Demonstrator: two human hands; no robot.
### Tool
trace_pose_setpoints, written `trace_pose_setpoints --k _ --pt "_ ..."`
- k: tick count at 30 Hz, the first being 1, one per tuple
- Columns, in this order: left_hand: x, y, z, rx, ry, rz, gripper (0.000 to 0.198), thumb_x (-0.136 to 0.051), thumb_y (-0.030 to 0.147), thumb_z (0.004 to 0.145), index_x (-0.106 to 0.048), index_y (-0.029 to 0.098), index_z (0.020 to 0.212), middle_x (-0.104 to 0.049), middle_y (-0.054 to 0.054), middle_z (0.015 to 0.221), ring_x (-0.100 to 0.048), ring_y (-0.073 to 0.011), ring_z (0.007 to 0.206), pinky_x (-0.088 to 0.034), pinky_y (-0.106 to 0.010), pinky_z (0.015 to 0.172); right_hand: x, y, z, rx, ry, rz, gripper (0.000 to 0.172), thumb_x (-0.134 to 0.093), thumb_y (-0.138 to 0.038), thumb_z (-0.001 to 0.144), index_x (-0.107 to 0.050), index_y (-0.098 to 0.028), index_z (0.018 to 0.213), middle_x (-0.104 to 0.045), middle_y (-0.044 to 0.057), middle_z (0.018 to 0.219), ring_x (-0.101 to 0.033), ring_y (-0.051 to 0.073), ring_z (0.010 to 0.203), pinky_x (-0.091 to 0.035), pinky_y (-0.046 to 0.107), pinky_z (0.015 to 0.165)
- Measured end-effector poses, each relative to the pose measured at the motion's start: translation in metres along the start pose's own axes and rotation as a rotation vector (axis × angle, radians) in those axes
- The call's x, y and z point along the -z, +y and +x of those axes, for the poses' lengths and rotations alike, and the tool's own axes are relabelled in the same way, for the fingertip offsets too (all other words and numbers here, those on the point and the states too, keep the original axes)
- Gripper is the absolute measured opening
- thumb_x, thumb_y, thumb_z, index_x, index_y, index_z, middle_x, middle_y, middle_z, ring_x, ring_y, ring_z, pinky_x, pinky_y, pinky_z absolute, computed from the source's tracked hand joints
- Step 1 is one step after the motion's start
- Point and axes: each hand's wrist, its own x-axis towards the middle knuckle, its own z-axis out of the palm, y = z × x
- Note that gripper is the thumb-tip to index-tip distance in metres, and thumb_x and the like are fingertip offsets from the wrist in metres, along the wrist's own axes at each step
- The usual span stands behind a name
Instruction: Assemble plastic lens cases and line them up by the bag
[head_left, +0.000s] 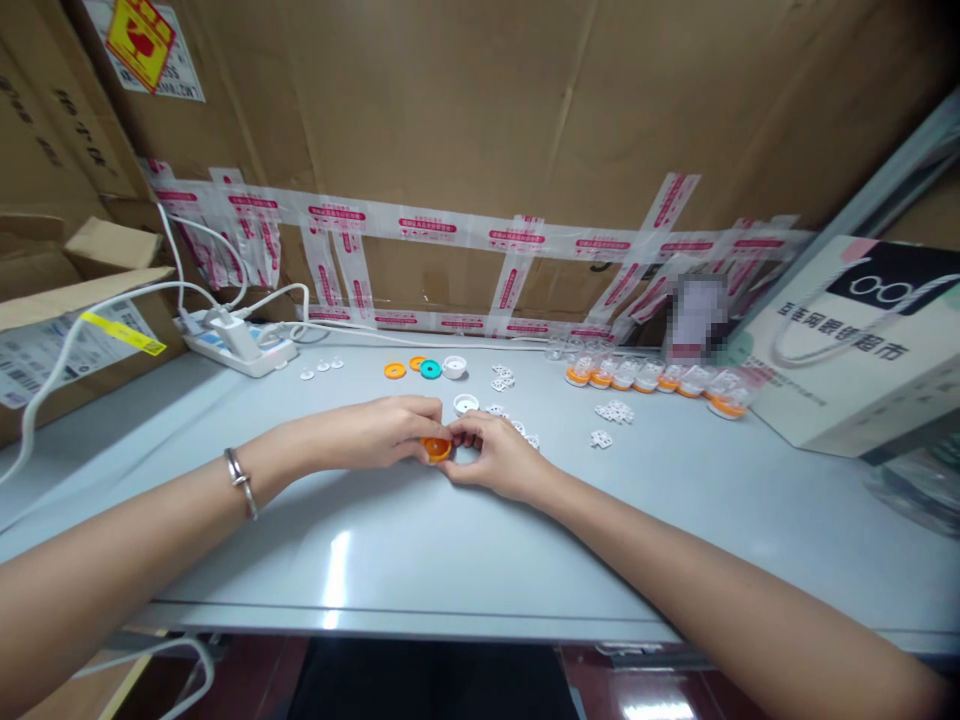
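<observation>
My left hand (379, 430) and my right hand (491, 455) meet at the middle of the grey table (420, 550). Both pinch a small orange round piece (436, 448) between their fingertips, just above the tabletop. A metal bracelet (241, 482) sits on my left wrist. Right behind the hands lies a white round cap (466, 403) and several small white plastic bits (517, 428). Farther back rest an orange ring (394, 371), a teal ring (430, 369) and another white cap (454, 366).
A row of clear-and-orange assembled pieces (652, 378) lines the back right. More white bits (615, 412) lie near them. A white power strip (236, 345) with cables sits back left. Cardboard boxes (67, 300) stand left, a white printed box (855, 350) right, a taped cardboard wall (480, 150) behind.
</observation>
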Motion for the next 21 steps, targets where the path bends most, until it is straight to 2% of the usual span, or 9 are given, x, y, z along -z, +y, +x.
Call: trace_pose_setpoints --k 6,11,16,21 --pt "0.002 -0.009 -0.001 -0.017 -0.014 -0.062 0.034 -0.045 0.008 0.085 -0.057 0.022 0.113 -0.054 -0.004 0.093 -0.054 -0.0134 0.083 -0.042 -0.021 0.075 0.0 0.0 0.0 -0.016 0.015 -0.002 0.019 -0.067 -0.023 0.063 -0.066 -0.016 0.081 -0.055 0.0 0.071 -0.05 0.012 0.066 -0.041 0.023 0.062" --pt "-0.002 -0.018 -0.008 -0.039 0.035 -0.137 0.03 -0.043 0.013 0.089 -0.058 0.021 0.113 -0.056 -0.006 0.105 -0.056 -0.0143 0.094 -0.042 -0.021 0.084 -0.001 0.002 0.001 -0.021 0.028 0.019 0.02 -0.068 -0.025 0.065 -0.067 -0.017 0.084 -0.055 0.0 0.072 -0.051 0.012 0.067 -0.041 0.023 0.062" --pt "-0.011 -0.023 -0.015 -0.063 0.084 -0.042 0.027 -0.047 0.025 0.089 -0.06 0.021 0.112 -0.056 -0.009 0.115 -0.057 -0.0167 0.099 -0.043 -0.024 0.089 0.0 0.0 0.002 -0.072 0.022 0.063 0.02 -0.068 -0.026 0.066 -0.067 -0.016 0.083 -0.056 0.0 0.072 -0.051 0.012 0.068 -0.041 0.023 0.062" --pt "-0.023 -0.03 -0.013 -0.101 0.208 0.052 0.023 -0.049 0.025 0.088 -0.062 0.018 0.106 -0.061 -0.009 0.107 -0.06 -0.0165 0.094 -0.047 -0.025 0.084 0.001 0.001 0.003 -0.113 0.015 0.126 0.021 -0.068 -0.03 0.068 -0.068 -0.016 0.084 -0.056 0.001 0.072 -0.051 0.011 0.067 -0.04 0.023 0.061"
